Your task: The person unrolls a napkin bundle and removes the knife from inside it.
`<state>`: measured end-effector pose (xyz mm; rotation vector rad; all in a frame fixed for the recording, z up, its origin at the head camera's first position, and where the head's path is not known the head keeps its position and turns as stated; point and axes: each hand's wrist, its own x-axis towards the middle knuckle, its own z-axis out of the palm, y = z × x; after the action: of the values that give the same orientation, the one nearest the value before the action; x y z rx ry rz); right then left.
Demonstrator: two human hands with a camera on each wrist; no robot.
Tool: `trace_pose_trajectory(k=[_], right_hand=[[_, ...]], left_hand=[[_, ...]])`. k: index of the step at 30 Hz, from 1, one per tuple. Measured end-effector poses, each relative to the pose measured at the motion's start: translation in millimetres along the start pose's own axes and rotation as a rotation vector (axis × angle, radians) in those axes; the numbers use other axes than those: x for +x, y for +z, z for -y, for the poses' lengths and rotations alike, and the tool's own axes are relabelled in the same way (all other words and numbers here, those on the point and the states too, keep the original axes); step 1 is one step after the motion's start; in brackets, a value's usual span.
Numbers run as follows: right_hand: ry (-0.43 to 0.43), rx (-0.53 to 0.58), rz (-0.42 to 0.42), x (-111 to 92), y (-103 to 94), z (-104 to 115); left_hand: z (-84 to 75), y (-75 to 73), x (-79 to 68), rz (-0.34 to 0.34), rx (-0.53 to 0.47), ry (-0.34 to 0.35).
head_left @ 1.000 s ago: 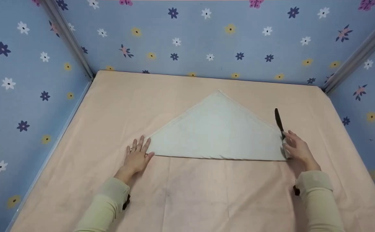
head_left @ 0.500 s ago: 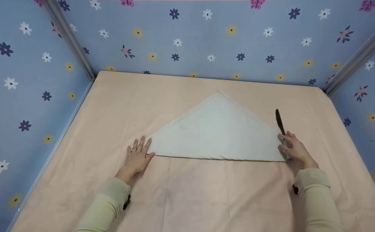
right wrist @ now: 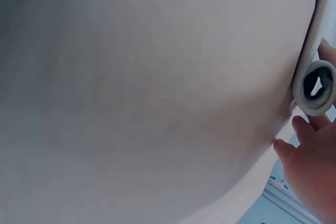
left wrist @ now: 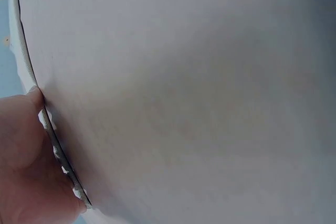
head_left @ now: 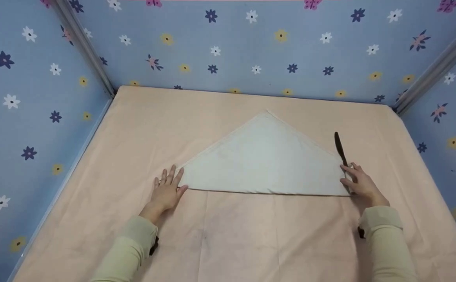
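Observation:
A pale blue-green cloth napkin (head_left: 259,156), folded into a wide triangle with its peak pointing away, lies flat. My left hand (head_left: 167,192) rests spread over its left corner; in the left wrist view the thumb (left wrist: 34,97) touches the cloth's near edge. At the right end, my right hand (head_left: 363,184) holds the rolled corner of the napkin. That roll (right wrist: 304,95) shows its hollow end in the right wrist view, with fingers on both sides. A dark table knife (head_left: 339,147) sticks out beyond the roll, its lower part hidden by cloth and hand.
A peach cloth (head_left: 235,235) with soft creases covers the table. Blue flowered panels (head_left: 231,47) enclose the back and both sides, joined by grey posts (head_left: 86,47) at the back corners.
The fingers of my right hand have shifted slightly left, reaching over the roll. My left hand stays on the left corner, and the knife keeps nearly the same place.

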<state>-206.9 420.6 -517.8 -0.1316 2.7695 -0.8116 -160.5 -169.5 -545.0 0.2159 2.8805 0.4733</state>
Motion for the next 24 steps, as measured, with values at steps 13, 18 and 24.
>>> trace_pose_trajectory(k=[13,18,24], right_hand=[[-0.015,0.006,-0.003,-3.1,-3.4,-5.0],[-0.002,0.011,-0.004,-4.3,-5.1,-6.7],[-0.006,0.012,-0.002,-4.8,-7.7,-7.8]], left_hand=[[1.7,-0.1,-0.5,0.009,-0.029,0.003],[1.8,-0.8,-0.5,0.019,-0.019,-0.008],[2.2,1.1,0.5,0.008,-0.013,-0.002]])
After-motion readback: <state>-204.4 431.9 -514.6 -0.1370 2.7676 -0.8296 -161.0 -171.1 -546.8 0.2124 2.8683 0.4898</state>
